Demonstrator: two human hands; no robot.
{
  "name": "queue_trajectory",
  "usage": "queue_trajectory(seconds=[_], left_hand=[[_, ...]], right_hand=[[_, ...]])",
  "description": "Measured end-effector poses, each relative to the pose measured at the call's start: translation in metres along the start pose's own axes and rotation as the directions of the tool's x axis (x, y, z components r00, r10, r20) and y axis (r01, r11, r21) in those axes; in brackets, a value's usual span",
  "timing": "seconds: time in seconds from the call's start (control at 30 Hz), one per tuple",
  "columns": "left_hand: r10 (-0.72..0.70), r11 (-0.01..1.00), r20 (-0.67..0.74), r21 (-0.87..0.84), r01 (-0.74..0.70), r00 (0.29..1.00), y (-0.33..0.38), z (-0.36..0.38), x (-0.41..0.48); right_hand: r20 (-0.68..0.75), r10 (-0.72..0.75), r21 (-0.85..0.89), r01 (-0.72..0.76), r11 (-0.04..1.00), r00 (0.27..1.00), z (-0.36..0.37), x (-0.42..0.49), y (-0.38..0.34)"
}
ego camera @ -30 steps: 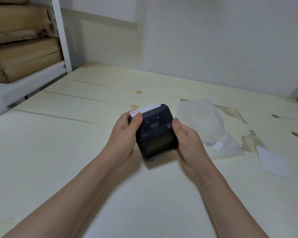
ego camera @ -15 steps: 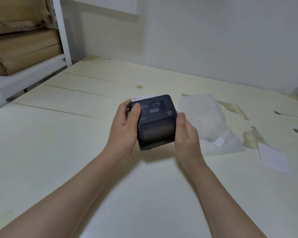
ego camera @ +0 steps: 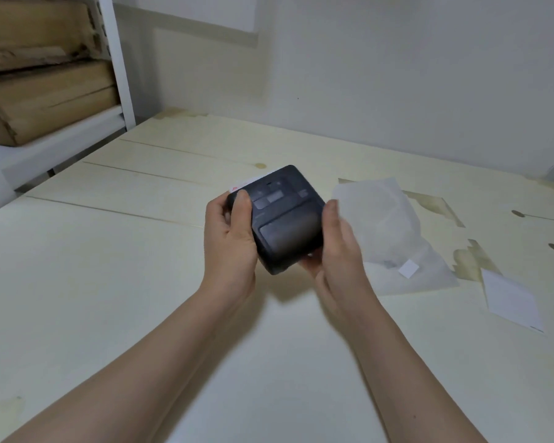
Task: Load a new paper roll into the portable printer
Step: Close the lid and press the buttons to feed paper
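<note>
- The small black plastic portable printer (ego camera: 283,219), cover closed, is being held above the middle of the pale wooden worktop (ego camera: 109,282), clear of its surface.
- It is being gripped by the left hand (ego camera: 229,233), fingers wrapped round its left side, and by the right hand (ego camera: 335,251), fingers cupped under its right side.
- Compared with a second ago, it is being raised and tilted, probably for inspection.
- A white strip of paper (ego camera: 245,184) is showing at its far edge, suggesting the roll is loaded.
- The crumpled translucent wrapper (ego camera: 390,231) is lying towards the right edge.
</note>
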State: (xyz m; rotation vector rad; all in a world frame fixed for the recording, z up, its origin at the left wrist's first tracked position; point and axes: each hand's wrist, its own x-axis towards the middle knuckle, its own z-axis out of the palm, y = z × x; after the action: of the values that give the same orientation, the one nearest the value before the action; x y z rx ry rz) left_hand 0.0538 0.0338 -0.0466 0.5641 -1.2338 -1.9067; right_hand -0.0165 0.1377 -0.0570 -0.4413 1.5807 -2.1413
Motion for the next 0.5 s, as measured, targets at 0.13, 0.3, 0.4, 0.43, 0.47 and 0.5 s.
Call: queue_trajectory(seconds=[0.13,0.3,0.4,0.43,0.47,0.5], left_hand=[[-0.076,0.997,0.010,-0.011,0.076,0.997,-0.005,-0.008,0.012],[-0.231,0.971,0.118,-0.035,0.237,0.966,-0.003,-0.015,0.019],[-0.264,0.964,0.243,0.038,0.262,0.933,-0.002,-0.014,0.019],[-0.271,0.962,0.289,0.068,0.263,0.918,-0.002,-0.014,0.019],[-0.281,0.960,0.322,0.100,0.262,0.904,-0.002,-0.014,0.018],[-0.286,0.958,0.335,0.132,0.256,0.898,-0.003,-0.015,0.018]], right_hand=[[0.122,0.157,0.122,-0.171,0.978,0.980,0.006,0.000,0.010],[-0.068,0.123,0.064,-0.119,0.991,0.990,-0.014,0.011,-0.007],[-0.137,0.129,0.104,-0.116,0.988,0.982,-0.027,0.011,-0.020],[-0.148,0.129,0.123,-0.111,0.986,0.981,-0.029,0.010,-0.023],[-0.147,0.124,0.142,-0.103,0.984,0.981,-0.030,0.009,-0.026],[-0.144,0.114,0.157,-0.092,0.983,0.983,-0.031,0.008,-0.027]])
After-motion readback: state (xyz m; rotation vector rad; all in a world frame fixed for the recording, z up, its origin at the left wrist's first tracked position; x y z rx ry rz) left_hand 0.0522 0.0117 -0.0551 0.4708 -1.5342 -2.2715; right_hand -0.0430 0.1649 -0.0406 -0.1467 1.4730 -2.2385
